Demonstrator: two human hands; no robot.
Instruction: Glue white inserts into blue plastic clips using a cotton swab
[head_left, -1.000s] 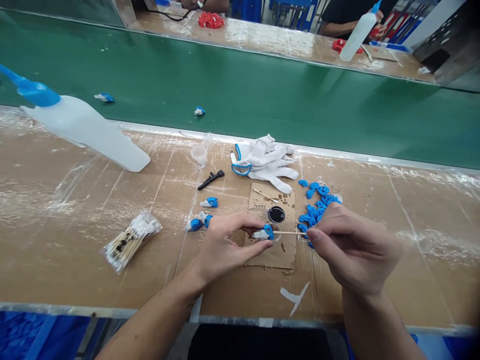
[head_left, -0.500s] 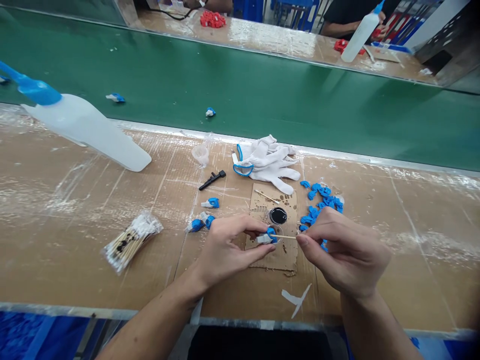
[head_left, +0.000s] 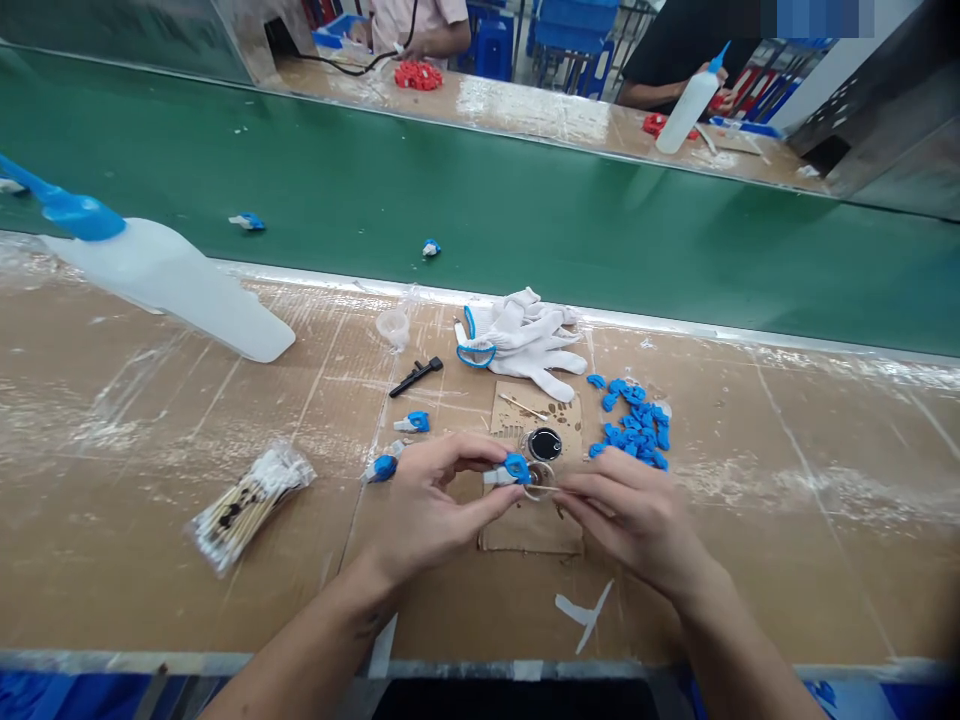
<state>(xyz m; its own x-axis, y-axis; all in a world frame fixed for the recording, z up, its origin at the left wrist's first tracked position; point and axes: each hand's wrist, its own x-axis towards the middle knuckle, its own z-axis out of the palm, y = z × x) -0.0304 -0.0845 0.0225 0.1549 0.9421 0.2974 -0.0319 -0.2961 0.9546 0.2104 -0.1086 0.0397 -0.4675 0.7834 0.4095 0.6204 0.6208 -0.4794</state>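
Note:
Between the thumb and fingers of my left hand is a small blue-and-white plastic part. My right hand pinches a thin cotton swab, its near end close to the part; whether they touch I cannot tell. Below the hands lies a cardboard piece with a small clear cup and a cup of black liquid. Another cotton swab rests at its top. Loose blue pieces are heaped right of the cardboard. Left of it sit more blue-and-white parts.
White gloves and a black tool lie beyond the hands. A bag of cotton swabs and a large white bottle are at left. Past them runs a green conveyor belt carrying a few parts. Two people work across it.
The swab has drawn back from the blue part's opening and dropped slightly, and my right hand has moved left and lower. The whole view has shifted, showing more of the far side.

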